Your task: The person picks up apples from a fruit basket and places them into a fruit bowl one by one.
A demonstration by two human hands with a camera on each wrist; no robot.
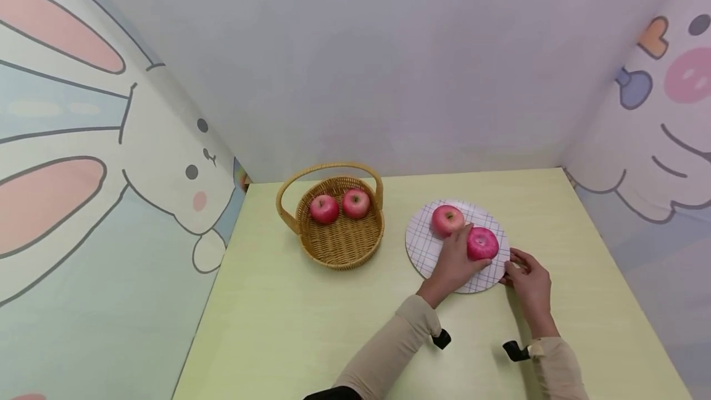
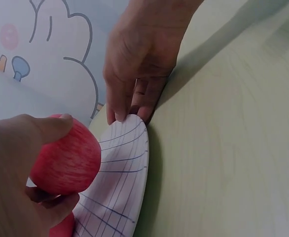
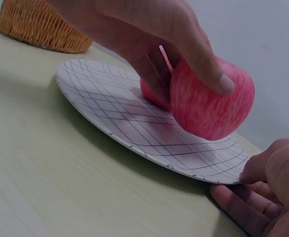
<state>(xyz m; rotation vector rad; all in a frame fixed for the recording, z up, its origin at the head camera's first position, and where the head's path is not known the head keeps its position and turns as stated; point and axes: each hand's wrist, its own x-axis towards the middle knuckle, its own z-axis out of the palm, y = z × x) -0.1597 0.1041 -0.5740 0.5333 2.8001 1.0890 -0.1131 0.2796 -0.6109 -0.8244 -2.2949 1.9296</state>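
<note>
My left hand (image 1: 457, 262) grips a red apple (image 1: 482, 244), thumb on one side and fingers on the other, just above a white plate (image 1: 420, 245) with a blue grid pattern. In the right wrist view a gap shows between the held apple (image 3: 213, 101) and the plate (image 3: 105, 106). Another apple (image 1: 447, 220) sits on the plate beside my left fingers. At the plate's right edge, my right hand (image 1: 532, 286) pinches the rim, thumb on top and fingers beneath, as the right wrist view shows.
A wicker basket (image 1: 342, 245) with a tall handle stands left of the plate. It contains two apples, one on the left (image 1: 324, 209) and one on the right (image 1: 356, 204). Walls with cartoon prints border the pale table (image 1: 266, 326) at both sides.
</note>
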